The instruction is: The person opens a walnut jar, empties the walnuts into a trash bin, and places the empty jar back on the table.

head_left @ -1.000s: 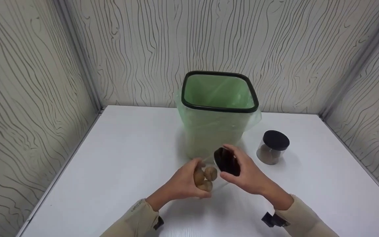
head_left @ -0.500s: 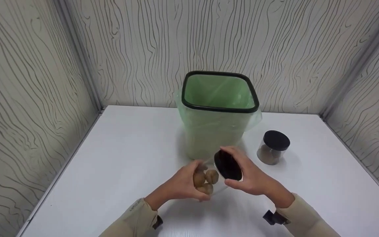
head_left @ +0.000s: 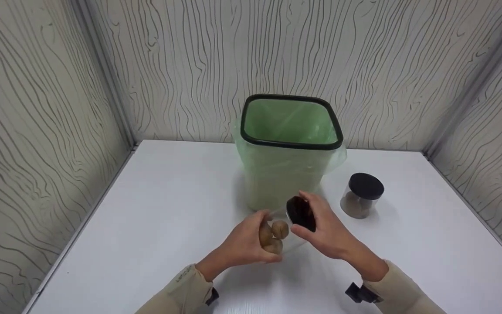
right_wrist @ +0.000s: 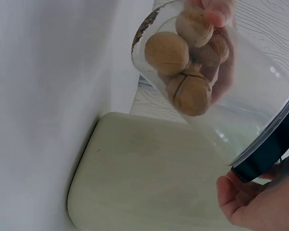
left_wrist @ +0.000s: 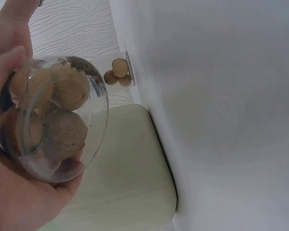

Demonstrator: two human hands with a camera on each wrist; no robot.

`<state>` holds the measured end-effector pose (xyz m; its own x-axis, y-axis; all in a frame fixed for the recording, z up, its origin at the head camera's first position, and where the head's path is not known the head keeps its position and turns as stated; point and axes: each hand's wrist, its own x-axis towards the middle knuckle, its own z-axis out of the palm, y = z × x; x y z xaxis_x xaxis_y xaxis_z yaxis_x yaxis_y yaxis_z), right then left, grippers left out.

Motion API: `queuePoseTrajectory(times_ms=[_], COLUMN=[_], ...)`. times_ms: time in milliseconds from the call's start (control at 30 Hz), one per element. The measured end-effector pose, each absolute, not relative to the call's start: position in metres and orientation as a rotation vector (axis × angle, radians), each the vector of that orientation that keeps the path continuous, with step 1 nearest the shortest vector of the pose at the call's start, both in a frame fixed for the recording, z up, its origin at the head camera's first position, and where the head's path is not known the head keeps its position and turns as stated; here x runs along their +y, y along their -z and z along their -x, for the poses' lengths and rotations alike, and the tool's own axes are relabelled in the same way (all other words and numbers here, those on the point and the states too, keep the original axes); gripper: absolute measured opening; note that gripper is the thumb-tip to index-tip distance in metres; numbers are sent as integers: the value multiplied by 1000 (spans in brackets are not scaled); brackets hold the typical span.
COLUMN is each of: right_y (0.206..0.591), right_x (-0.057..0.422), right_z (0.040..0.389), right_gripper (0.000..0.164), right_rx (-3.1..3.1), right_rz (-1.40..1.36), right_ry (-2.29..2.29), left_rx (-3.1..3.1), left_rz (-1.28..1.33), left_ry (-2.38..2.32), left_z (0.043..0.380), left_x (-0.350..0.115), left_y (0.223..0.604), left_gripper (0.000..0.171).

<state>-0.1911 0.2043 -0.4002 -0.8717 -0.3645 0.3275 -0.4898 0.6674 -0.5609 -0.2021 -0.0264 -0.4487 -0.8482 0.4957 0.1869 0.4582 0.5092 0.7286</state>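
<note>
A clear jar [right_wrist: 245, 91] with several walnuts [right_wrist: 189, 91] in it is held tilted over the table in front of the bin. My left hand [head_left: 248, 240] grips the jar round its base end, where the walnuts lie. The fingers and thumb of my right hand [head_left: 327, 229] curl round the black lid [head_left: 300, 213] at the jar's other end. The right wrist view shows the lid sitting on the jar's mouth. Through the jar's bottom, the left wrist view shows the walnuts bunched together.
A pale green bin [head_left: 283, 174] with a black rim and a green liner stands right behind my hands. To its right is a second jar [head_left: 359, 198] with a black lid and walnuts inside. Patterned panels [head_left: 216, 52] wall the white table [head_left: 168, 196].
The jar and both hands have shifted slightly. My right hand has turned back and forth on the lid. The second jar and the bin stay put.
</note>
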Motion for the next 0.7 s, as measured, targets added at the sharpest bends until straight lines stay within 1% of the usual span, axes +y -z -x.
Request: queuePoseTrajectory(times_ms=[167,233,467,700], right_y=[398,397,397,398], right_x=[201,201,204,210], right_z=[191,191,191,192], right_gripper=[69,69,69,72], right_rx=[-2722,-2721,-2696,-2651], right_rz=[-636,-637,-716,-834], right_ry=[-1036,-1052,-1044,-1038], left_rx=[2687,2681,2633,2619], left_rz=[-862,-862,-852,-927], left_ry=[-1300,-1296,-1307,-1327], left_z=[202,202,200,203], left_x=[-26,-27,-29,-32], left_y=[449,448,445,449], left_gripper=[88,88,89,91])
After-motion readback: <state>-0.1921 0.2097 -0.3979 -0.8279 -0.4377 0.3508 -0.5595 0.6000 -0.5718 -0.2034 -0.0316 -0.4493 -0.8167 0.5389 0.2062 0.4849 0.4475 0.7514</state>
